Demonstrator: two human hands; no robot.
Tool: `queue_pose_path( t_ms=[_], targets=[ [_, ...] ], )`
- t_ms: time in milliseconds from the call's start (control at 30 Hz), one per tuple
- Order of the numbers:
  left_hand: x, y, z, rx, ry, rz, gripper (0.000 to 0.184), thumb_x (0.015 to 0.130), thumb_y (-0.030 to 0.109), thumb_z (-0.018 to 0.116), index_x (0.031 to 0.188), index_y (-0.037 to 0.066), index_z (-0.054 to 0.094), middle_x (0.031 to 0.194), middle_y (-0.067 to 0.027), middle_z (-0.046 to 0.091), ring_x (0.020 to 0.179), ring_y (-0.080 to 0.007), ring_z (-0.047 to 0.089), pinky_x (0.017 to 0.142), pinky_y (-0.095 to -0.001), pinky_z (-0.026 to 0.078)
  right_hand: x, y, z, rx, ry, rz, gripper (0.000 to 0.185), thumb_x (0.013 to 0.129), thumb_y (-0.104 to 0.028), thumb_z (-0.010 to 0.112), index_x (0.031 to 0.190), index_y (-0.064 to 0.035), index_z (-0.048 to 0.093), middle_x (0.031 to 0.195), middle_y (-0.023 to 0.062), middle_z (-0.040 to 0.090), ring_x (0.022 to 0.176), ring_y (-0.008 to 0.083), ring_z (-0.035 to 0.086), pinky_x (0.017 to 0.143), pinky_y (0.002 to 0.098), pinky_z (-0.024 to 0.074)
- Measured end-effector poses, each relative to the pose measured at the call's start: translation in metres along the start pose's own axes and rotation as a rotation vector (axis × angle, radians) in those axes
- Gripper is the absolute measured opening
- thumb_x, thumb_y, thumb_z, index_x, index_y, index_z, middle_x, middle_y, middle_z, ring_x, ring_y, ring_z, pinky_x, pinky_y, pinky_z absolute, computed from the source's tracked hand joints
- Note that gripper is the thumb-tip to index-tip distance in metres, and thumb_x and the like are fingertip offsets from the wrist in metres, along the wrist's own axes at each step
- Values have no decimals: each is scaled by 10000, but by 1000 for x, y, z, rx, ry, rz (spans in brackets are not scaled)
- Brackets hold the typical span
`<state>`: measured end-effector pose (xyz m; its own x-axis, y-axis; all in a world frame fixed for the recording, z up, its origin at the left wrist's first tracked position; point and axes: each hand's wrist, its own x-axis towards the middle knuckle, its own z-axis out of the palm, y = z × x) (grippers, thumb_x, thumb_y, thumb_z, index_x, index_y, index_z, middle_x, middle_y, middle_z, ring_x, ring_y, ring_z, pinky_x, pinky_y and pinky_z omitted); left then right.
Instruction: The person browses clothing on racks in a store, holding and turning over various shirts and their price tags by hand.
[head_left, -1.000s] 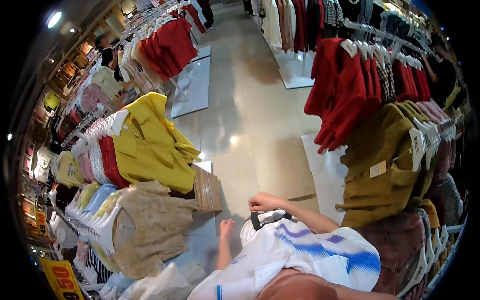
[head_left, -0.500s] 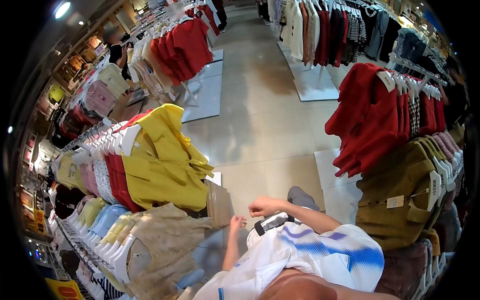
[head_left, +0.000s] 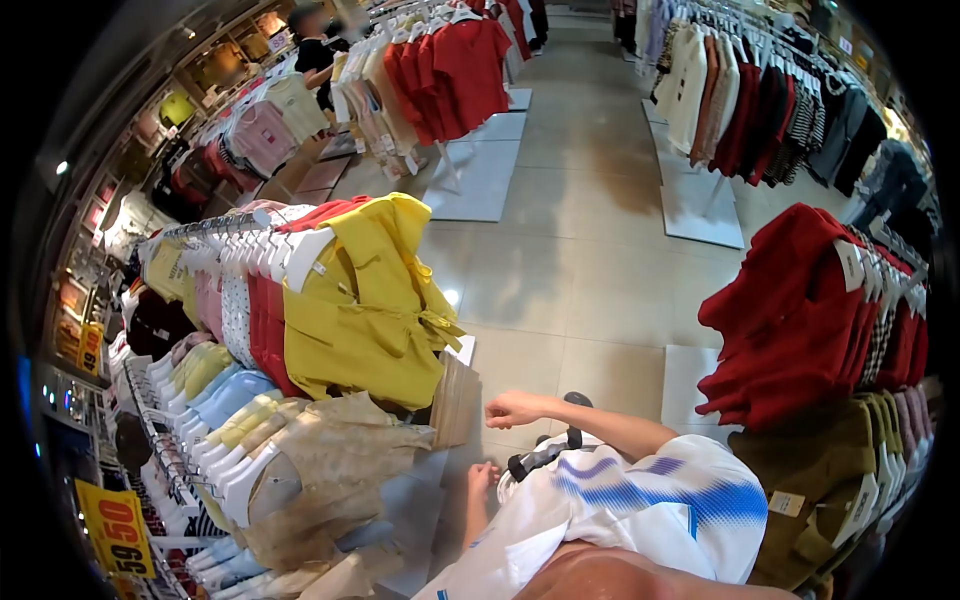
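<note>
Glossy beige tile floor (head_left: 560, 270), flat white rack bases (head_left: 475, 185) — low, small bright lamp (head_left: 62, 167) upper left

I see floor tiles (head_left: 590, 290) that look smooth and glossy, with spots of light on them. On my screen, the beige top (head_left: 340, 490) is thin, crinkly cloth, while the yellow top (head_left: 370, 310) is smoother cloth with soft folds. The red tops (head_left: 765, 320) look like thick, matt cloth. I see white hangers (head_left: 238, 497) that look like smooth plastic, a shiny metal rail (head_left: 205, 227), and a brown box (head_left: 456, 402) that looks like wood.
</note>
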<state>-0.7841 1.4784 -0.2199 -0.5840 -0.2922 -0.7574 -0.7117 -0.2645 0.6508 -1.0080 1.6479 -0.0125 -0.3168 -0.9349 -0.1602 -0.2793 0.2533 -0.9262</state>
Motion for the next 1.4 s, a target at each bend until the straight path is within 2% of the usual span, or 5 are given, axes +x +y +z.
queue_pose_path(
  t_ms=[467,967,1100,1267,1400],
  targets=[
    [-2,47,39,-73,97,39,187,905,203,534,904,26,475,822,-92,625,608,-159,594,531,-290,493,19,14,-50,-99,-75,-98,326,823,-281,627,1004,-26,535,933,114,639,841,242,625,741,363,503],
    [-45,-45,46,-475,391,84,188,887,226,563,902,81,443,846,-122,612,616,-191,590,533,-313,499,117,-70,-26,-71,98,-459,928,715,-341,739,1361,28,185,1356,233,280,1270,355,311,1041,394,302],
    [-65,-79,31,-480,328,0,157,898,182,528,937,65,430,846,-130,612,602,-211,601,510,-323,501,142,-96,-1,-56,231,-567,978,685,-355,761,1366,33,177,1348,233,298,1266,356,314,1041,388,299],
    [-73,-101,-13,-549,391,-17,204,872,182,546,973,50,429,826,-143,616,570,-224,599,477,-320,494,181,-99,43,37,146,-567,852,722,-293,748,1344,10,251,1294,231,392,1205,312,414,1013,378,342],
    [-73,-104,-43,-560,470,-11,189,881,204,558,925,81,421,810,-138,612,551,-222,584,464,-321,487,191,-103,55,134,-173,-251,616,740,-257,727,1232,-56,416,1213,186,432,1121,300,474,894,378,412]
  ],
)
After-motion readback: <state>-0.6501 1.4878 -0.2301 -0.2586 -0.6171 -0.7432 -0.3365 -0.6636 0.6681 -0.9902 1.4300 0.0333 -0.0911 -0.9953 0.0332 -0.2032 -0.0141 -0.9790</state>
